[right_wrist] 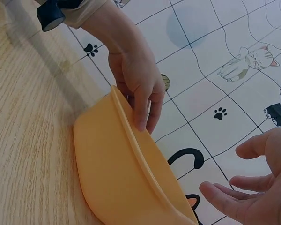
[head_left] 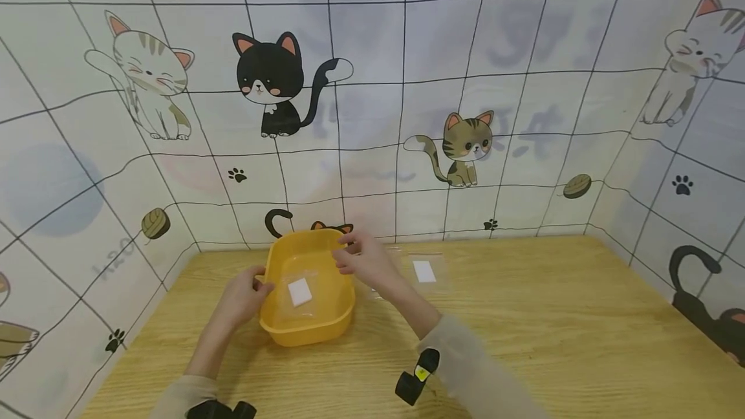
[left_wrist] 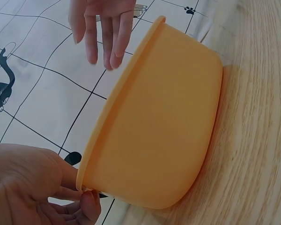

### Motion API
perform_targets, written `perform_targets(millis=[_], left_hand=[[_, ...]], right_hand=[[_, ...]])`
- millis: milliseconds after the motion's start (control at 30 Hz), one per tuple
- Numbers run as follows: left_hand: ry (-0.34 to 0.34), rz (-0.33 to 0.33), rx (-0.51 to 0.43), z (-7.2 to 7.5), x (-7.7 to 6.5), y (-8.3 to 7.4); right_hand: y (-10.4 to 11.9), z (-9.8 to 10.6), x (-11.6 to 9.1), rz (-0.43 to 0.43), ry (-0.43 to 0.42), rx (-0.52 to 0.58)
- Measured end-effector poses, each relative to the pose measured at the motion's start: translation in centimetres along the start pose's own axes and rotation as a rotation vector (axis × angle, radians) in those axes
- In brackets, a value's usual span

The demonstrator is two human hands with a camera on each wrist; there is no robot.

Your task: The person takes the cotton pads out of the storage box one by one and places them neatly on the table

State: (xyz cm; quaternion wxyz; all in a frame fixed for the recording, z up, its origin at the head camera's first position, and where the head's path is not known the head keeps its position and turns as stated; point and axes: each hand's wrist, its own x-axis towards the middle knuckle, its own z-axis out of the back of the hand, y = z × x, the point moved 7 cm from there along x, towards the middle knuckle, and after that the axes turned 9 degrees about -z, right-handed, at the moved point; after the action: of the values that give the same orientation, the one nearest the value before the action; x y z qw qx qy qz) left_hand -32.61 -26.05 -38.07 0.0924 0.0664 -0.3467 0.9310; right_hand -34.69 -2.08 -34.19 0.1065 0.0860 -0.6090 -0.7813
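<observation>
A yellow plastic basin (head_left: 308, 335) stands on the wooden table, left of the middle. Inside it lies a clear plastic bag with a white card (head_left: 299, 291). My left hand (head_left: 243, 296) pinches the basin's left rim between thumb and fingers; the left wrist view shows the thumb outside and below the lip. Over the basin's right far side is my right hand (head_left: 367, 264), its fingers loosely spread and holding nothing. In the right wrist view, that right hand (right_wrist: 253, 180) is apart from the rim, fingers relaxed.
Right of the basin, a second clear bag with a white card (head_left: 424, 271) lies flat on the table (head_left: 524, 328). A wall covering (head_left: 372, 115) with grid lines and cartoon cats rises behind the table and at both sides.
</observation>
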Motion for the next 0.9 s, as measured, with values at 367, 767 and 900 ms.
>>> perform_targets(millis=[367,767,900], left_hand=[[0.001,0.006,-0.002,0.0,0.1,0.0],[-0.001,0.008,-0.040,-0.1,0.0,0.1],[0.006,0.025,-0.065,-0.1,-0.1,0.2]], right_hand=[[-1.4,-2.9,1.0,-0.109,0.050,0.053],[-3.2,-4.7,1.6,-0.243,0.039,-0.034],[-3.5,-5.2,1.6,-0.287,0.055,-0.101]])
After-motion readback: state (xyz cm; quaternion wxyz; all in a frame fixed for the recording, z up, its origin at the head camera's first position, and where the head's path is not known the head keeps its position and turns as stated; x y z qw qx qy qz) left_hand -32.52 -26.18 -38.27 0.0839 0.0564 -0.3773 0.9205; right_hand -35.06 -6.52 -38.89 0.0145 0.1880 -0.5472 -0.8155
